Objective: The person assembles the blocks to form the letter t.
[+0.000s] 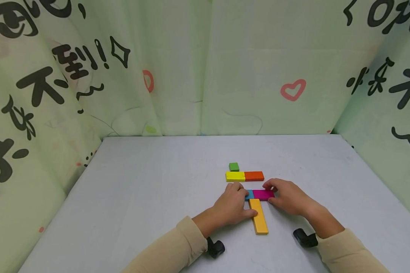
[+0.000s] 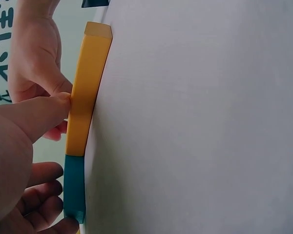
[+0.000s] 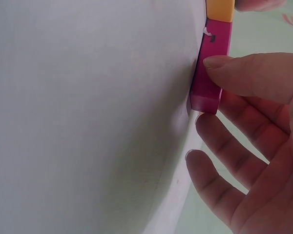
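An orange block [image 1: 260, 223] lies lengthwise below a row made of a blue block [image 1: 248, 195] and a magenta block [image 1: 263, 195], touching it. My left hand [image 1: 229, 206] rests its thumb on the orange block; its other fingers are at the blue block's left end and partly cover it. In the left wrist view, the thumb touches the orange block [image 2: 85, 97] and fingertips lie beside the blue block [image 2: 74, 187]. My right hand [image 1: 292, 199] pinches the magenta block's right end. The right wrist view shows the thumb on the magenta block [image 3: 212, 48] and a fingertip at its end.
Behind the hands, a yellow block [image 1: 235, 176] and a red-orange block [image 1: 254, 176] lie end to end. A small green block [image 1: 234, 167] stands behind the yellow one. The white table [image 1: 150, 182] is bordered by a printed curtain [image 1: 246, 76] at its back and sides.
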Available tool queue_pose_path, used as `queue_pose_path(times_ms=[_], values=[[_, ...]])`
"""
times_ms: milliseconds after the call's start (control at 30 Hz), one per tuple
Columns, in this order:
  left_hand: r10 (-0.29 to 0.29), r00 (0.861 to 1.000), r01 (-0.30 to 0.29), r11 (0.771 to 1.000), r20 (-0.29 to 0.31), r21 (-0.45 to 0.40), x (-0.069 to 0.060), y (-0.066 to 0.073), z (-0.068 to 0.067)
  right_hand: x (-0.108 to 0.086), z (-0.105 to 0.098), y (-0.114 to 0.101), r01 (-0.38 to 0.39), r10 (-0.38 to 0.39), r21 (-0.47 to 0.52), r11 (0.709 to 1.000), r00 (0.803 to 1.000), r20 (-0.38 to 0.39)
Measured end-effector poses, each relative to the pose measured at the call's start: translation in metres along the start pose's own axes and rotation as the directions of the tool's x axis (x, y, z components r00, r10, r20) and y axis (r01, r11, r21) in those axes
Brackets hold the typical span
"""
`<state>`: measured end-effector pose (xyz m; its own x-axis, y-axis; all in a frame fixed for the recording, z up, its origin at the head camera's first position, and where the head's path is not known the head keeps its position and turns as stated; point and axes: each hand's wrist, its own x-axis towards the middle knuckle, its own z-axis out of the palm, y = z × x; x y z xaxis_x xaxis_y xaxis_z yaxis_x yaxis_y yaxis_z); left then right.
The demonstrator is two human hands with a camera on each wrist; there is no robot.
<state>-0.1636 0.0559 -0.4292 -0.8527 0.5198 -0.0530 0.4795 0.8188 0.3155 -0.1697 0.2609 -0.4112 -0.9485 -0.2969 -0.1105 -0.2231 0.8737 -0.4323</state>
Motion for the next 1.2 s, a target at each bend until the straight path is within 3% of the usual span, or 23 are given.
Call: queue_pose_path(times_ms=[667, 933, 1200], values=[[0.014, 1.000, -0.014, 1.000, 0.001, 0.017, 0.000, -0.001, 0.000, -0.001, -0.001, 0.001, -0.018, 0.018, 0.007, 1.000, 1.000, 0.002], [0.015, 1.000, -0.015, 0.999, -0.004, 0.038, 0.000, 0.000, -0.001, 0.004, -0.008, -0.002, 0.000, 0.000, 0.003, 1.000, 1.000, -0.030], [0.015, 1.000, -0.015, 0.998, -0.005, 0.053, 0.000, 0.000, -0.002, 0.011, -0.004, -0.002, -0.011, 0.010, 0.024, 1.000, 1.000, 0.027]])
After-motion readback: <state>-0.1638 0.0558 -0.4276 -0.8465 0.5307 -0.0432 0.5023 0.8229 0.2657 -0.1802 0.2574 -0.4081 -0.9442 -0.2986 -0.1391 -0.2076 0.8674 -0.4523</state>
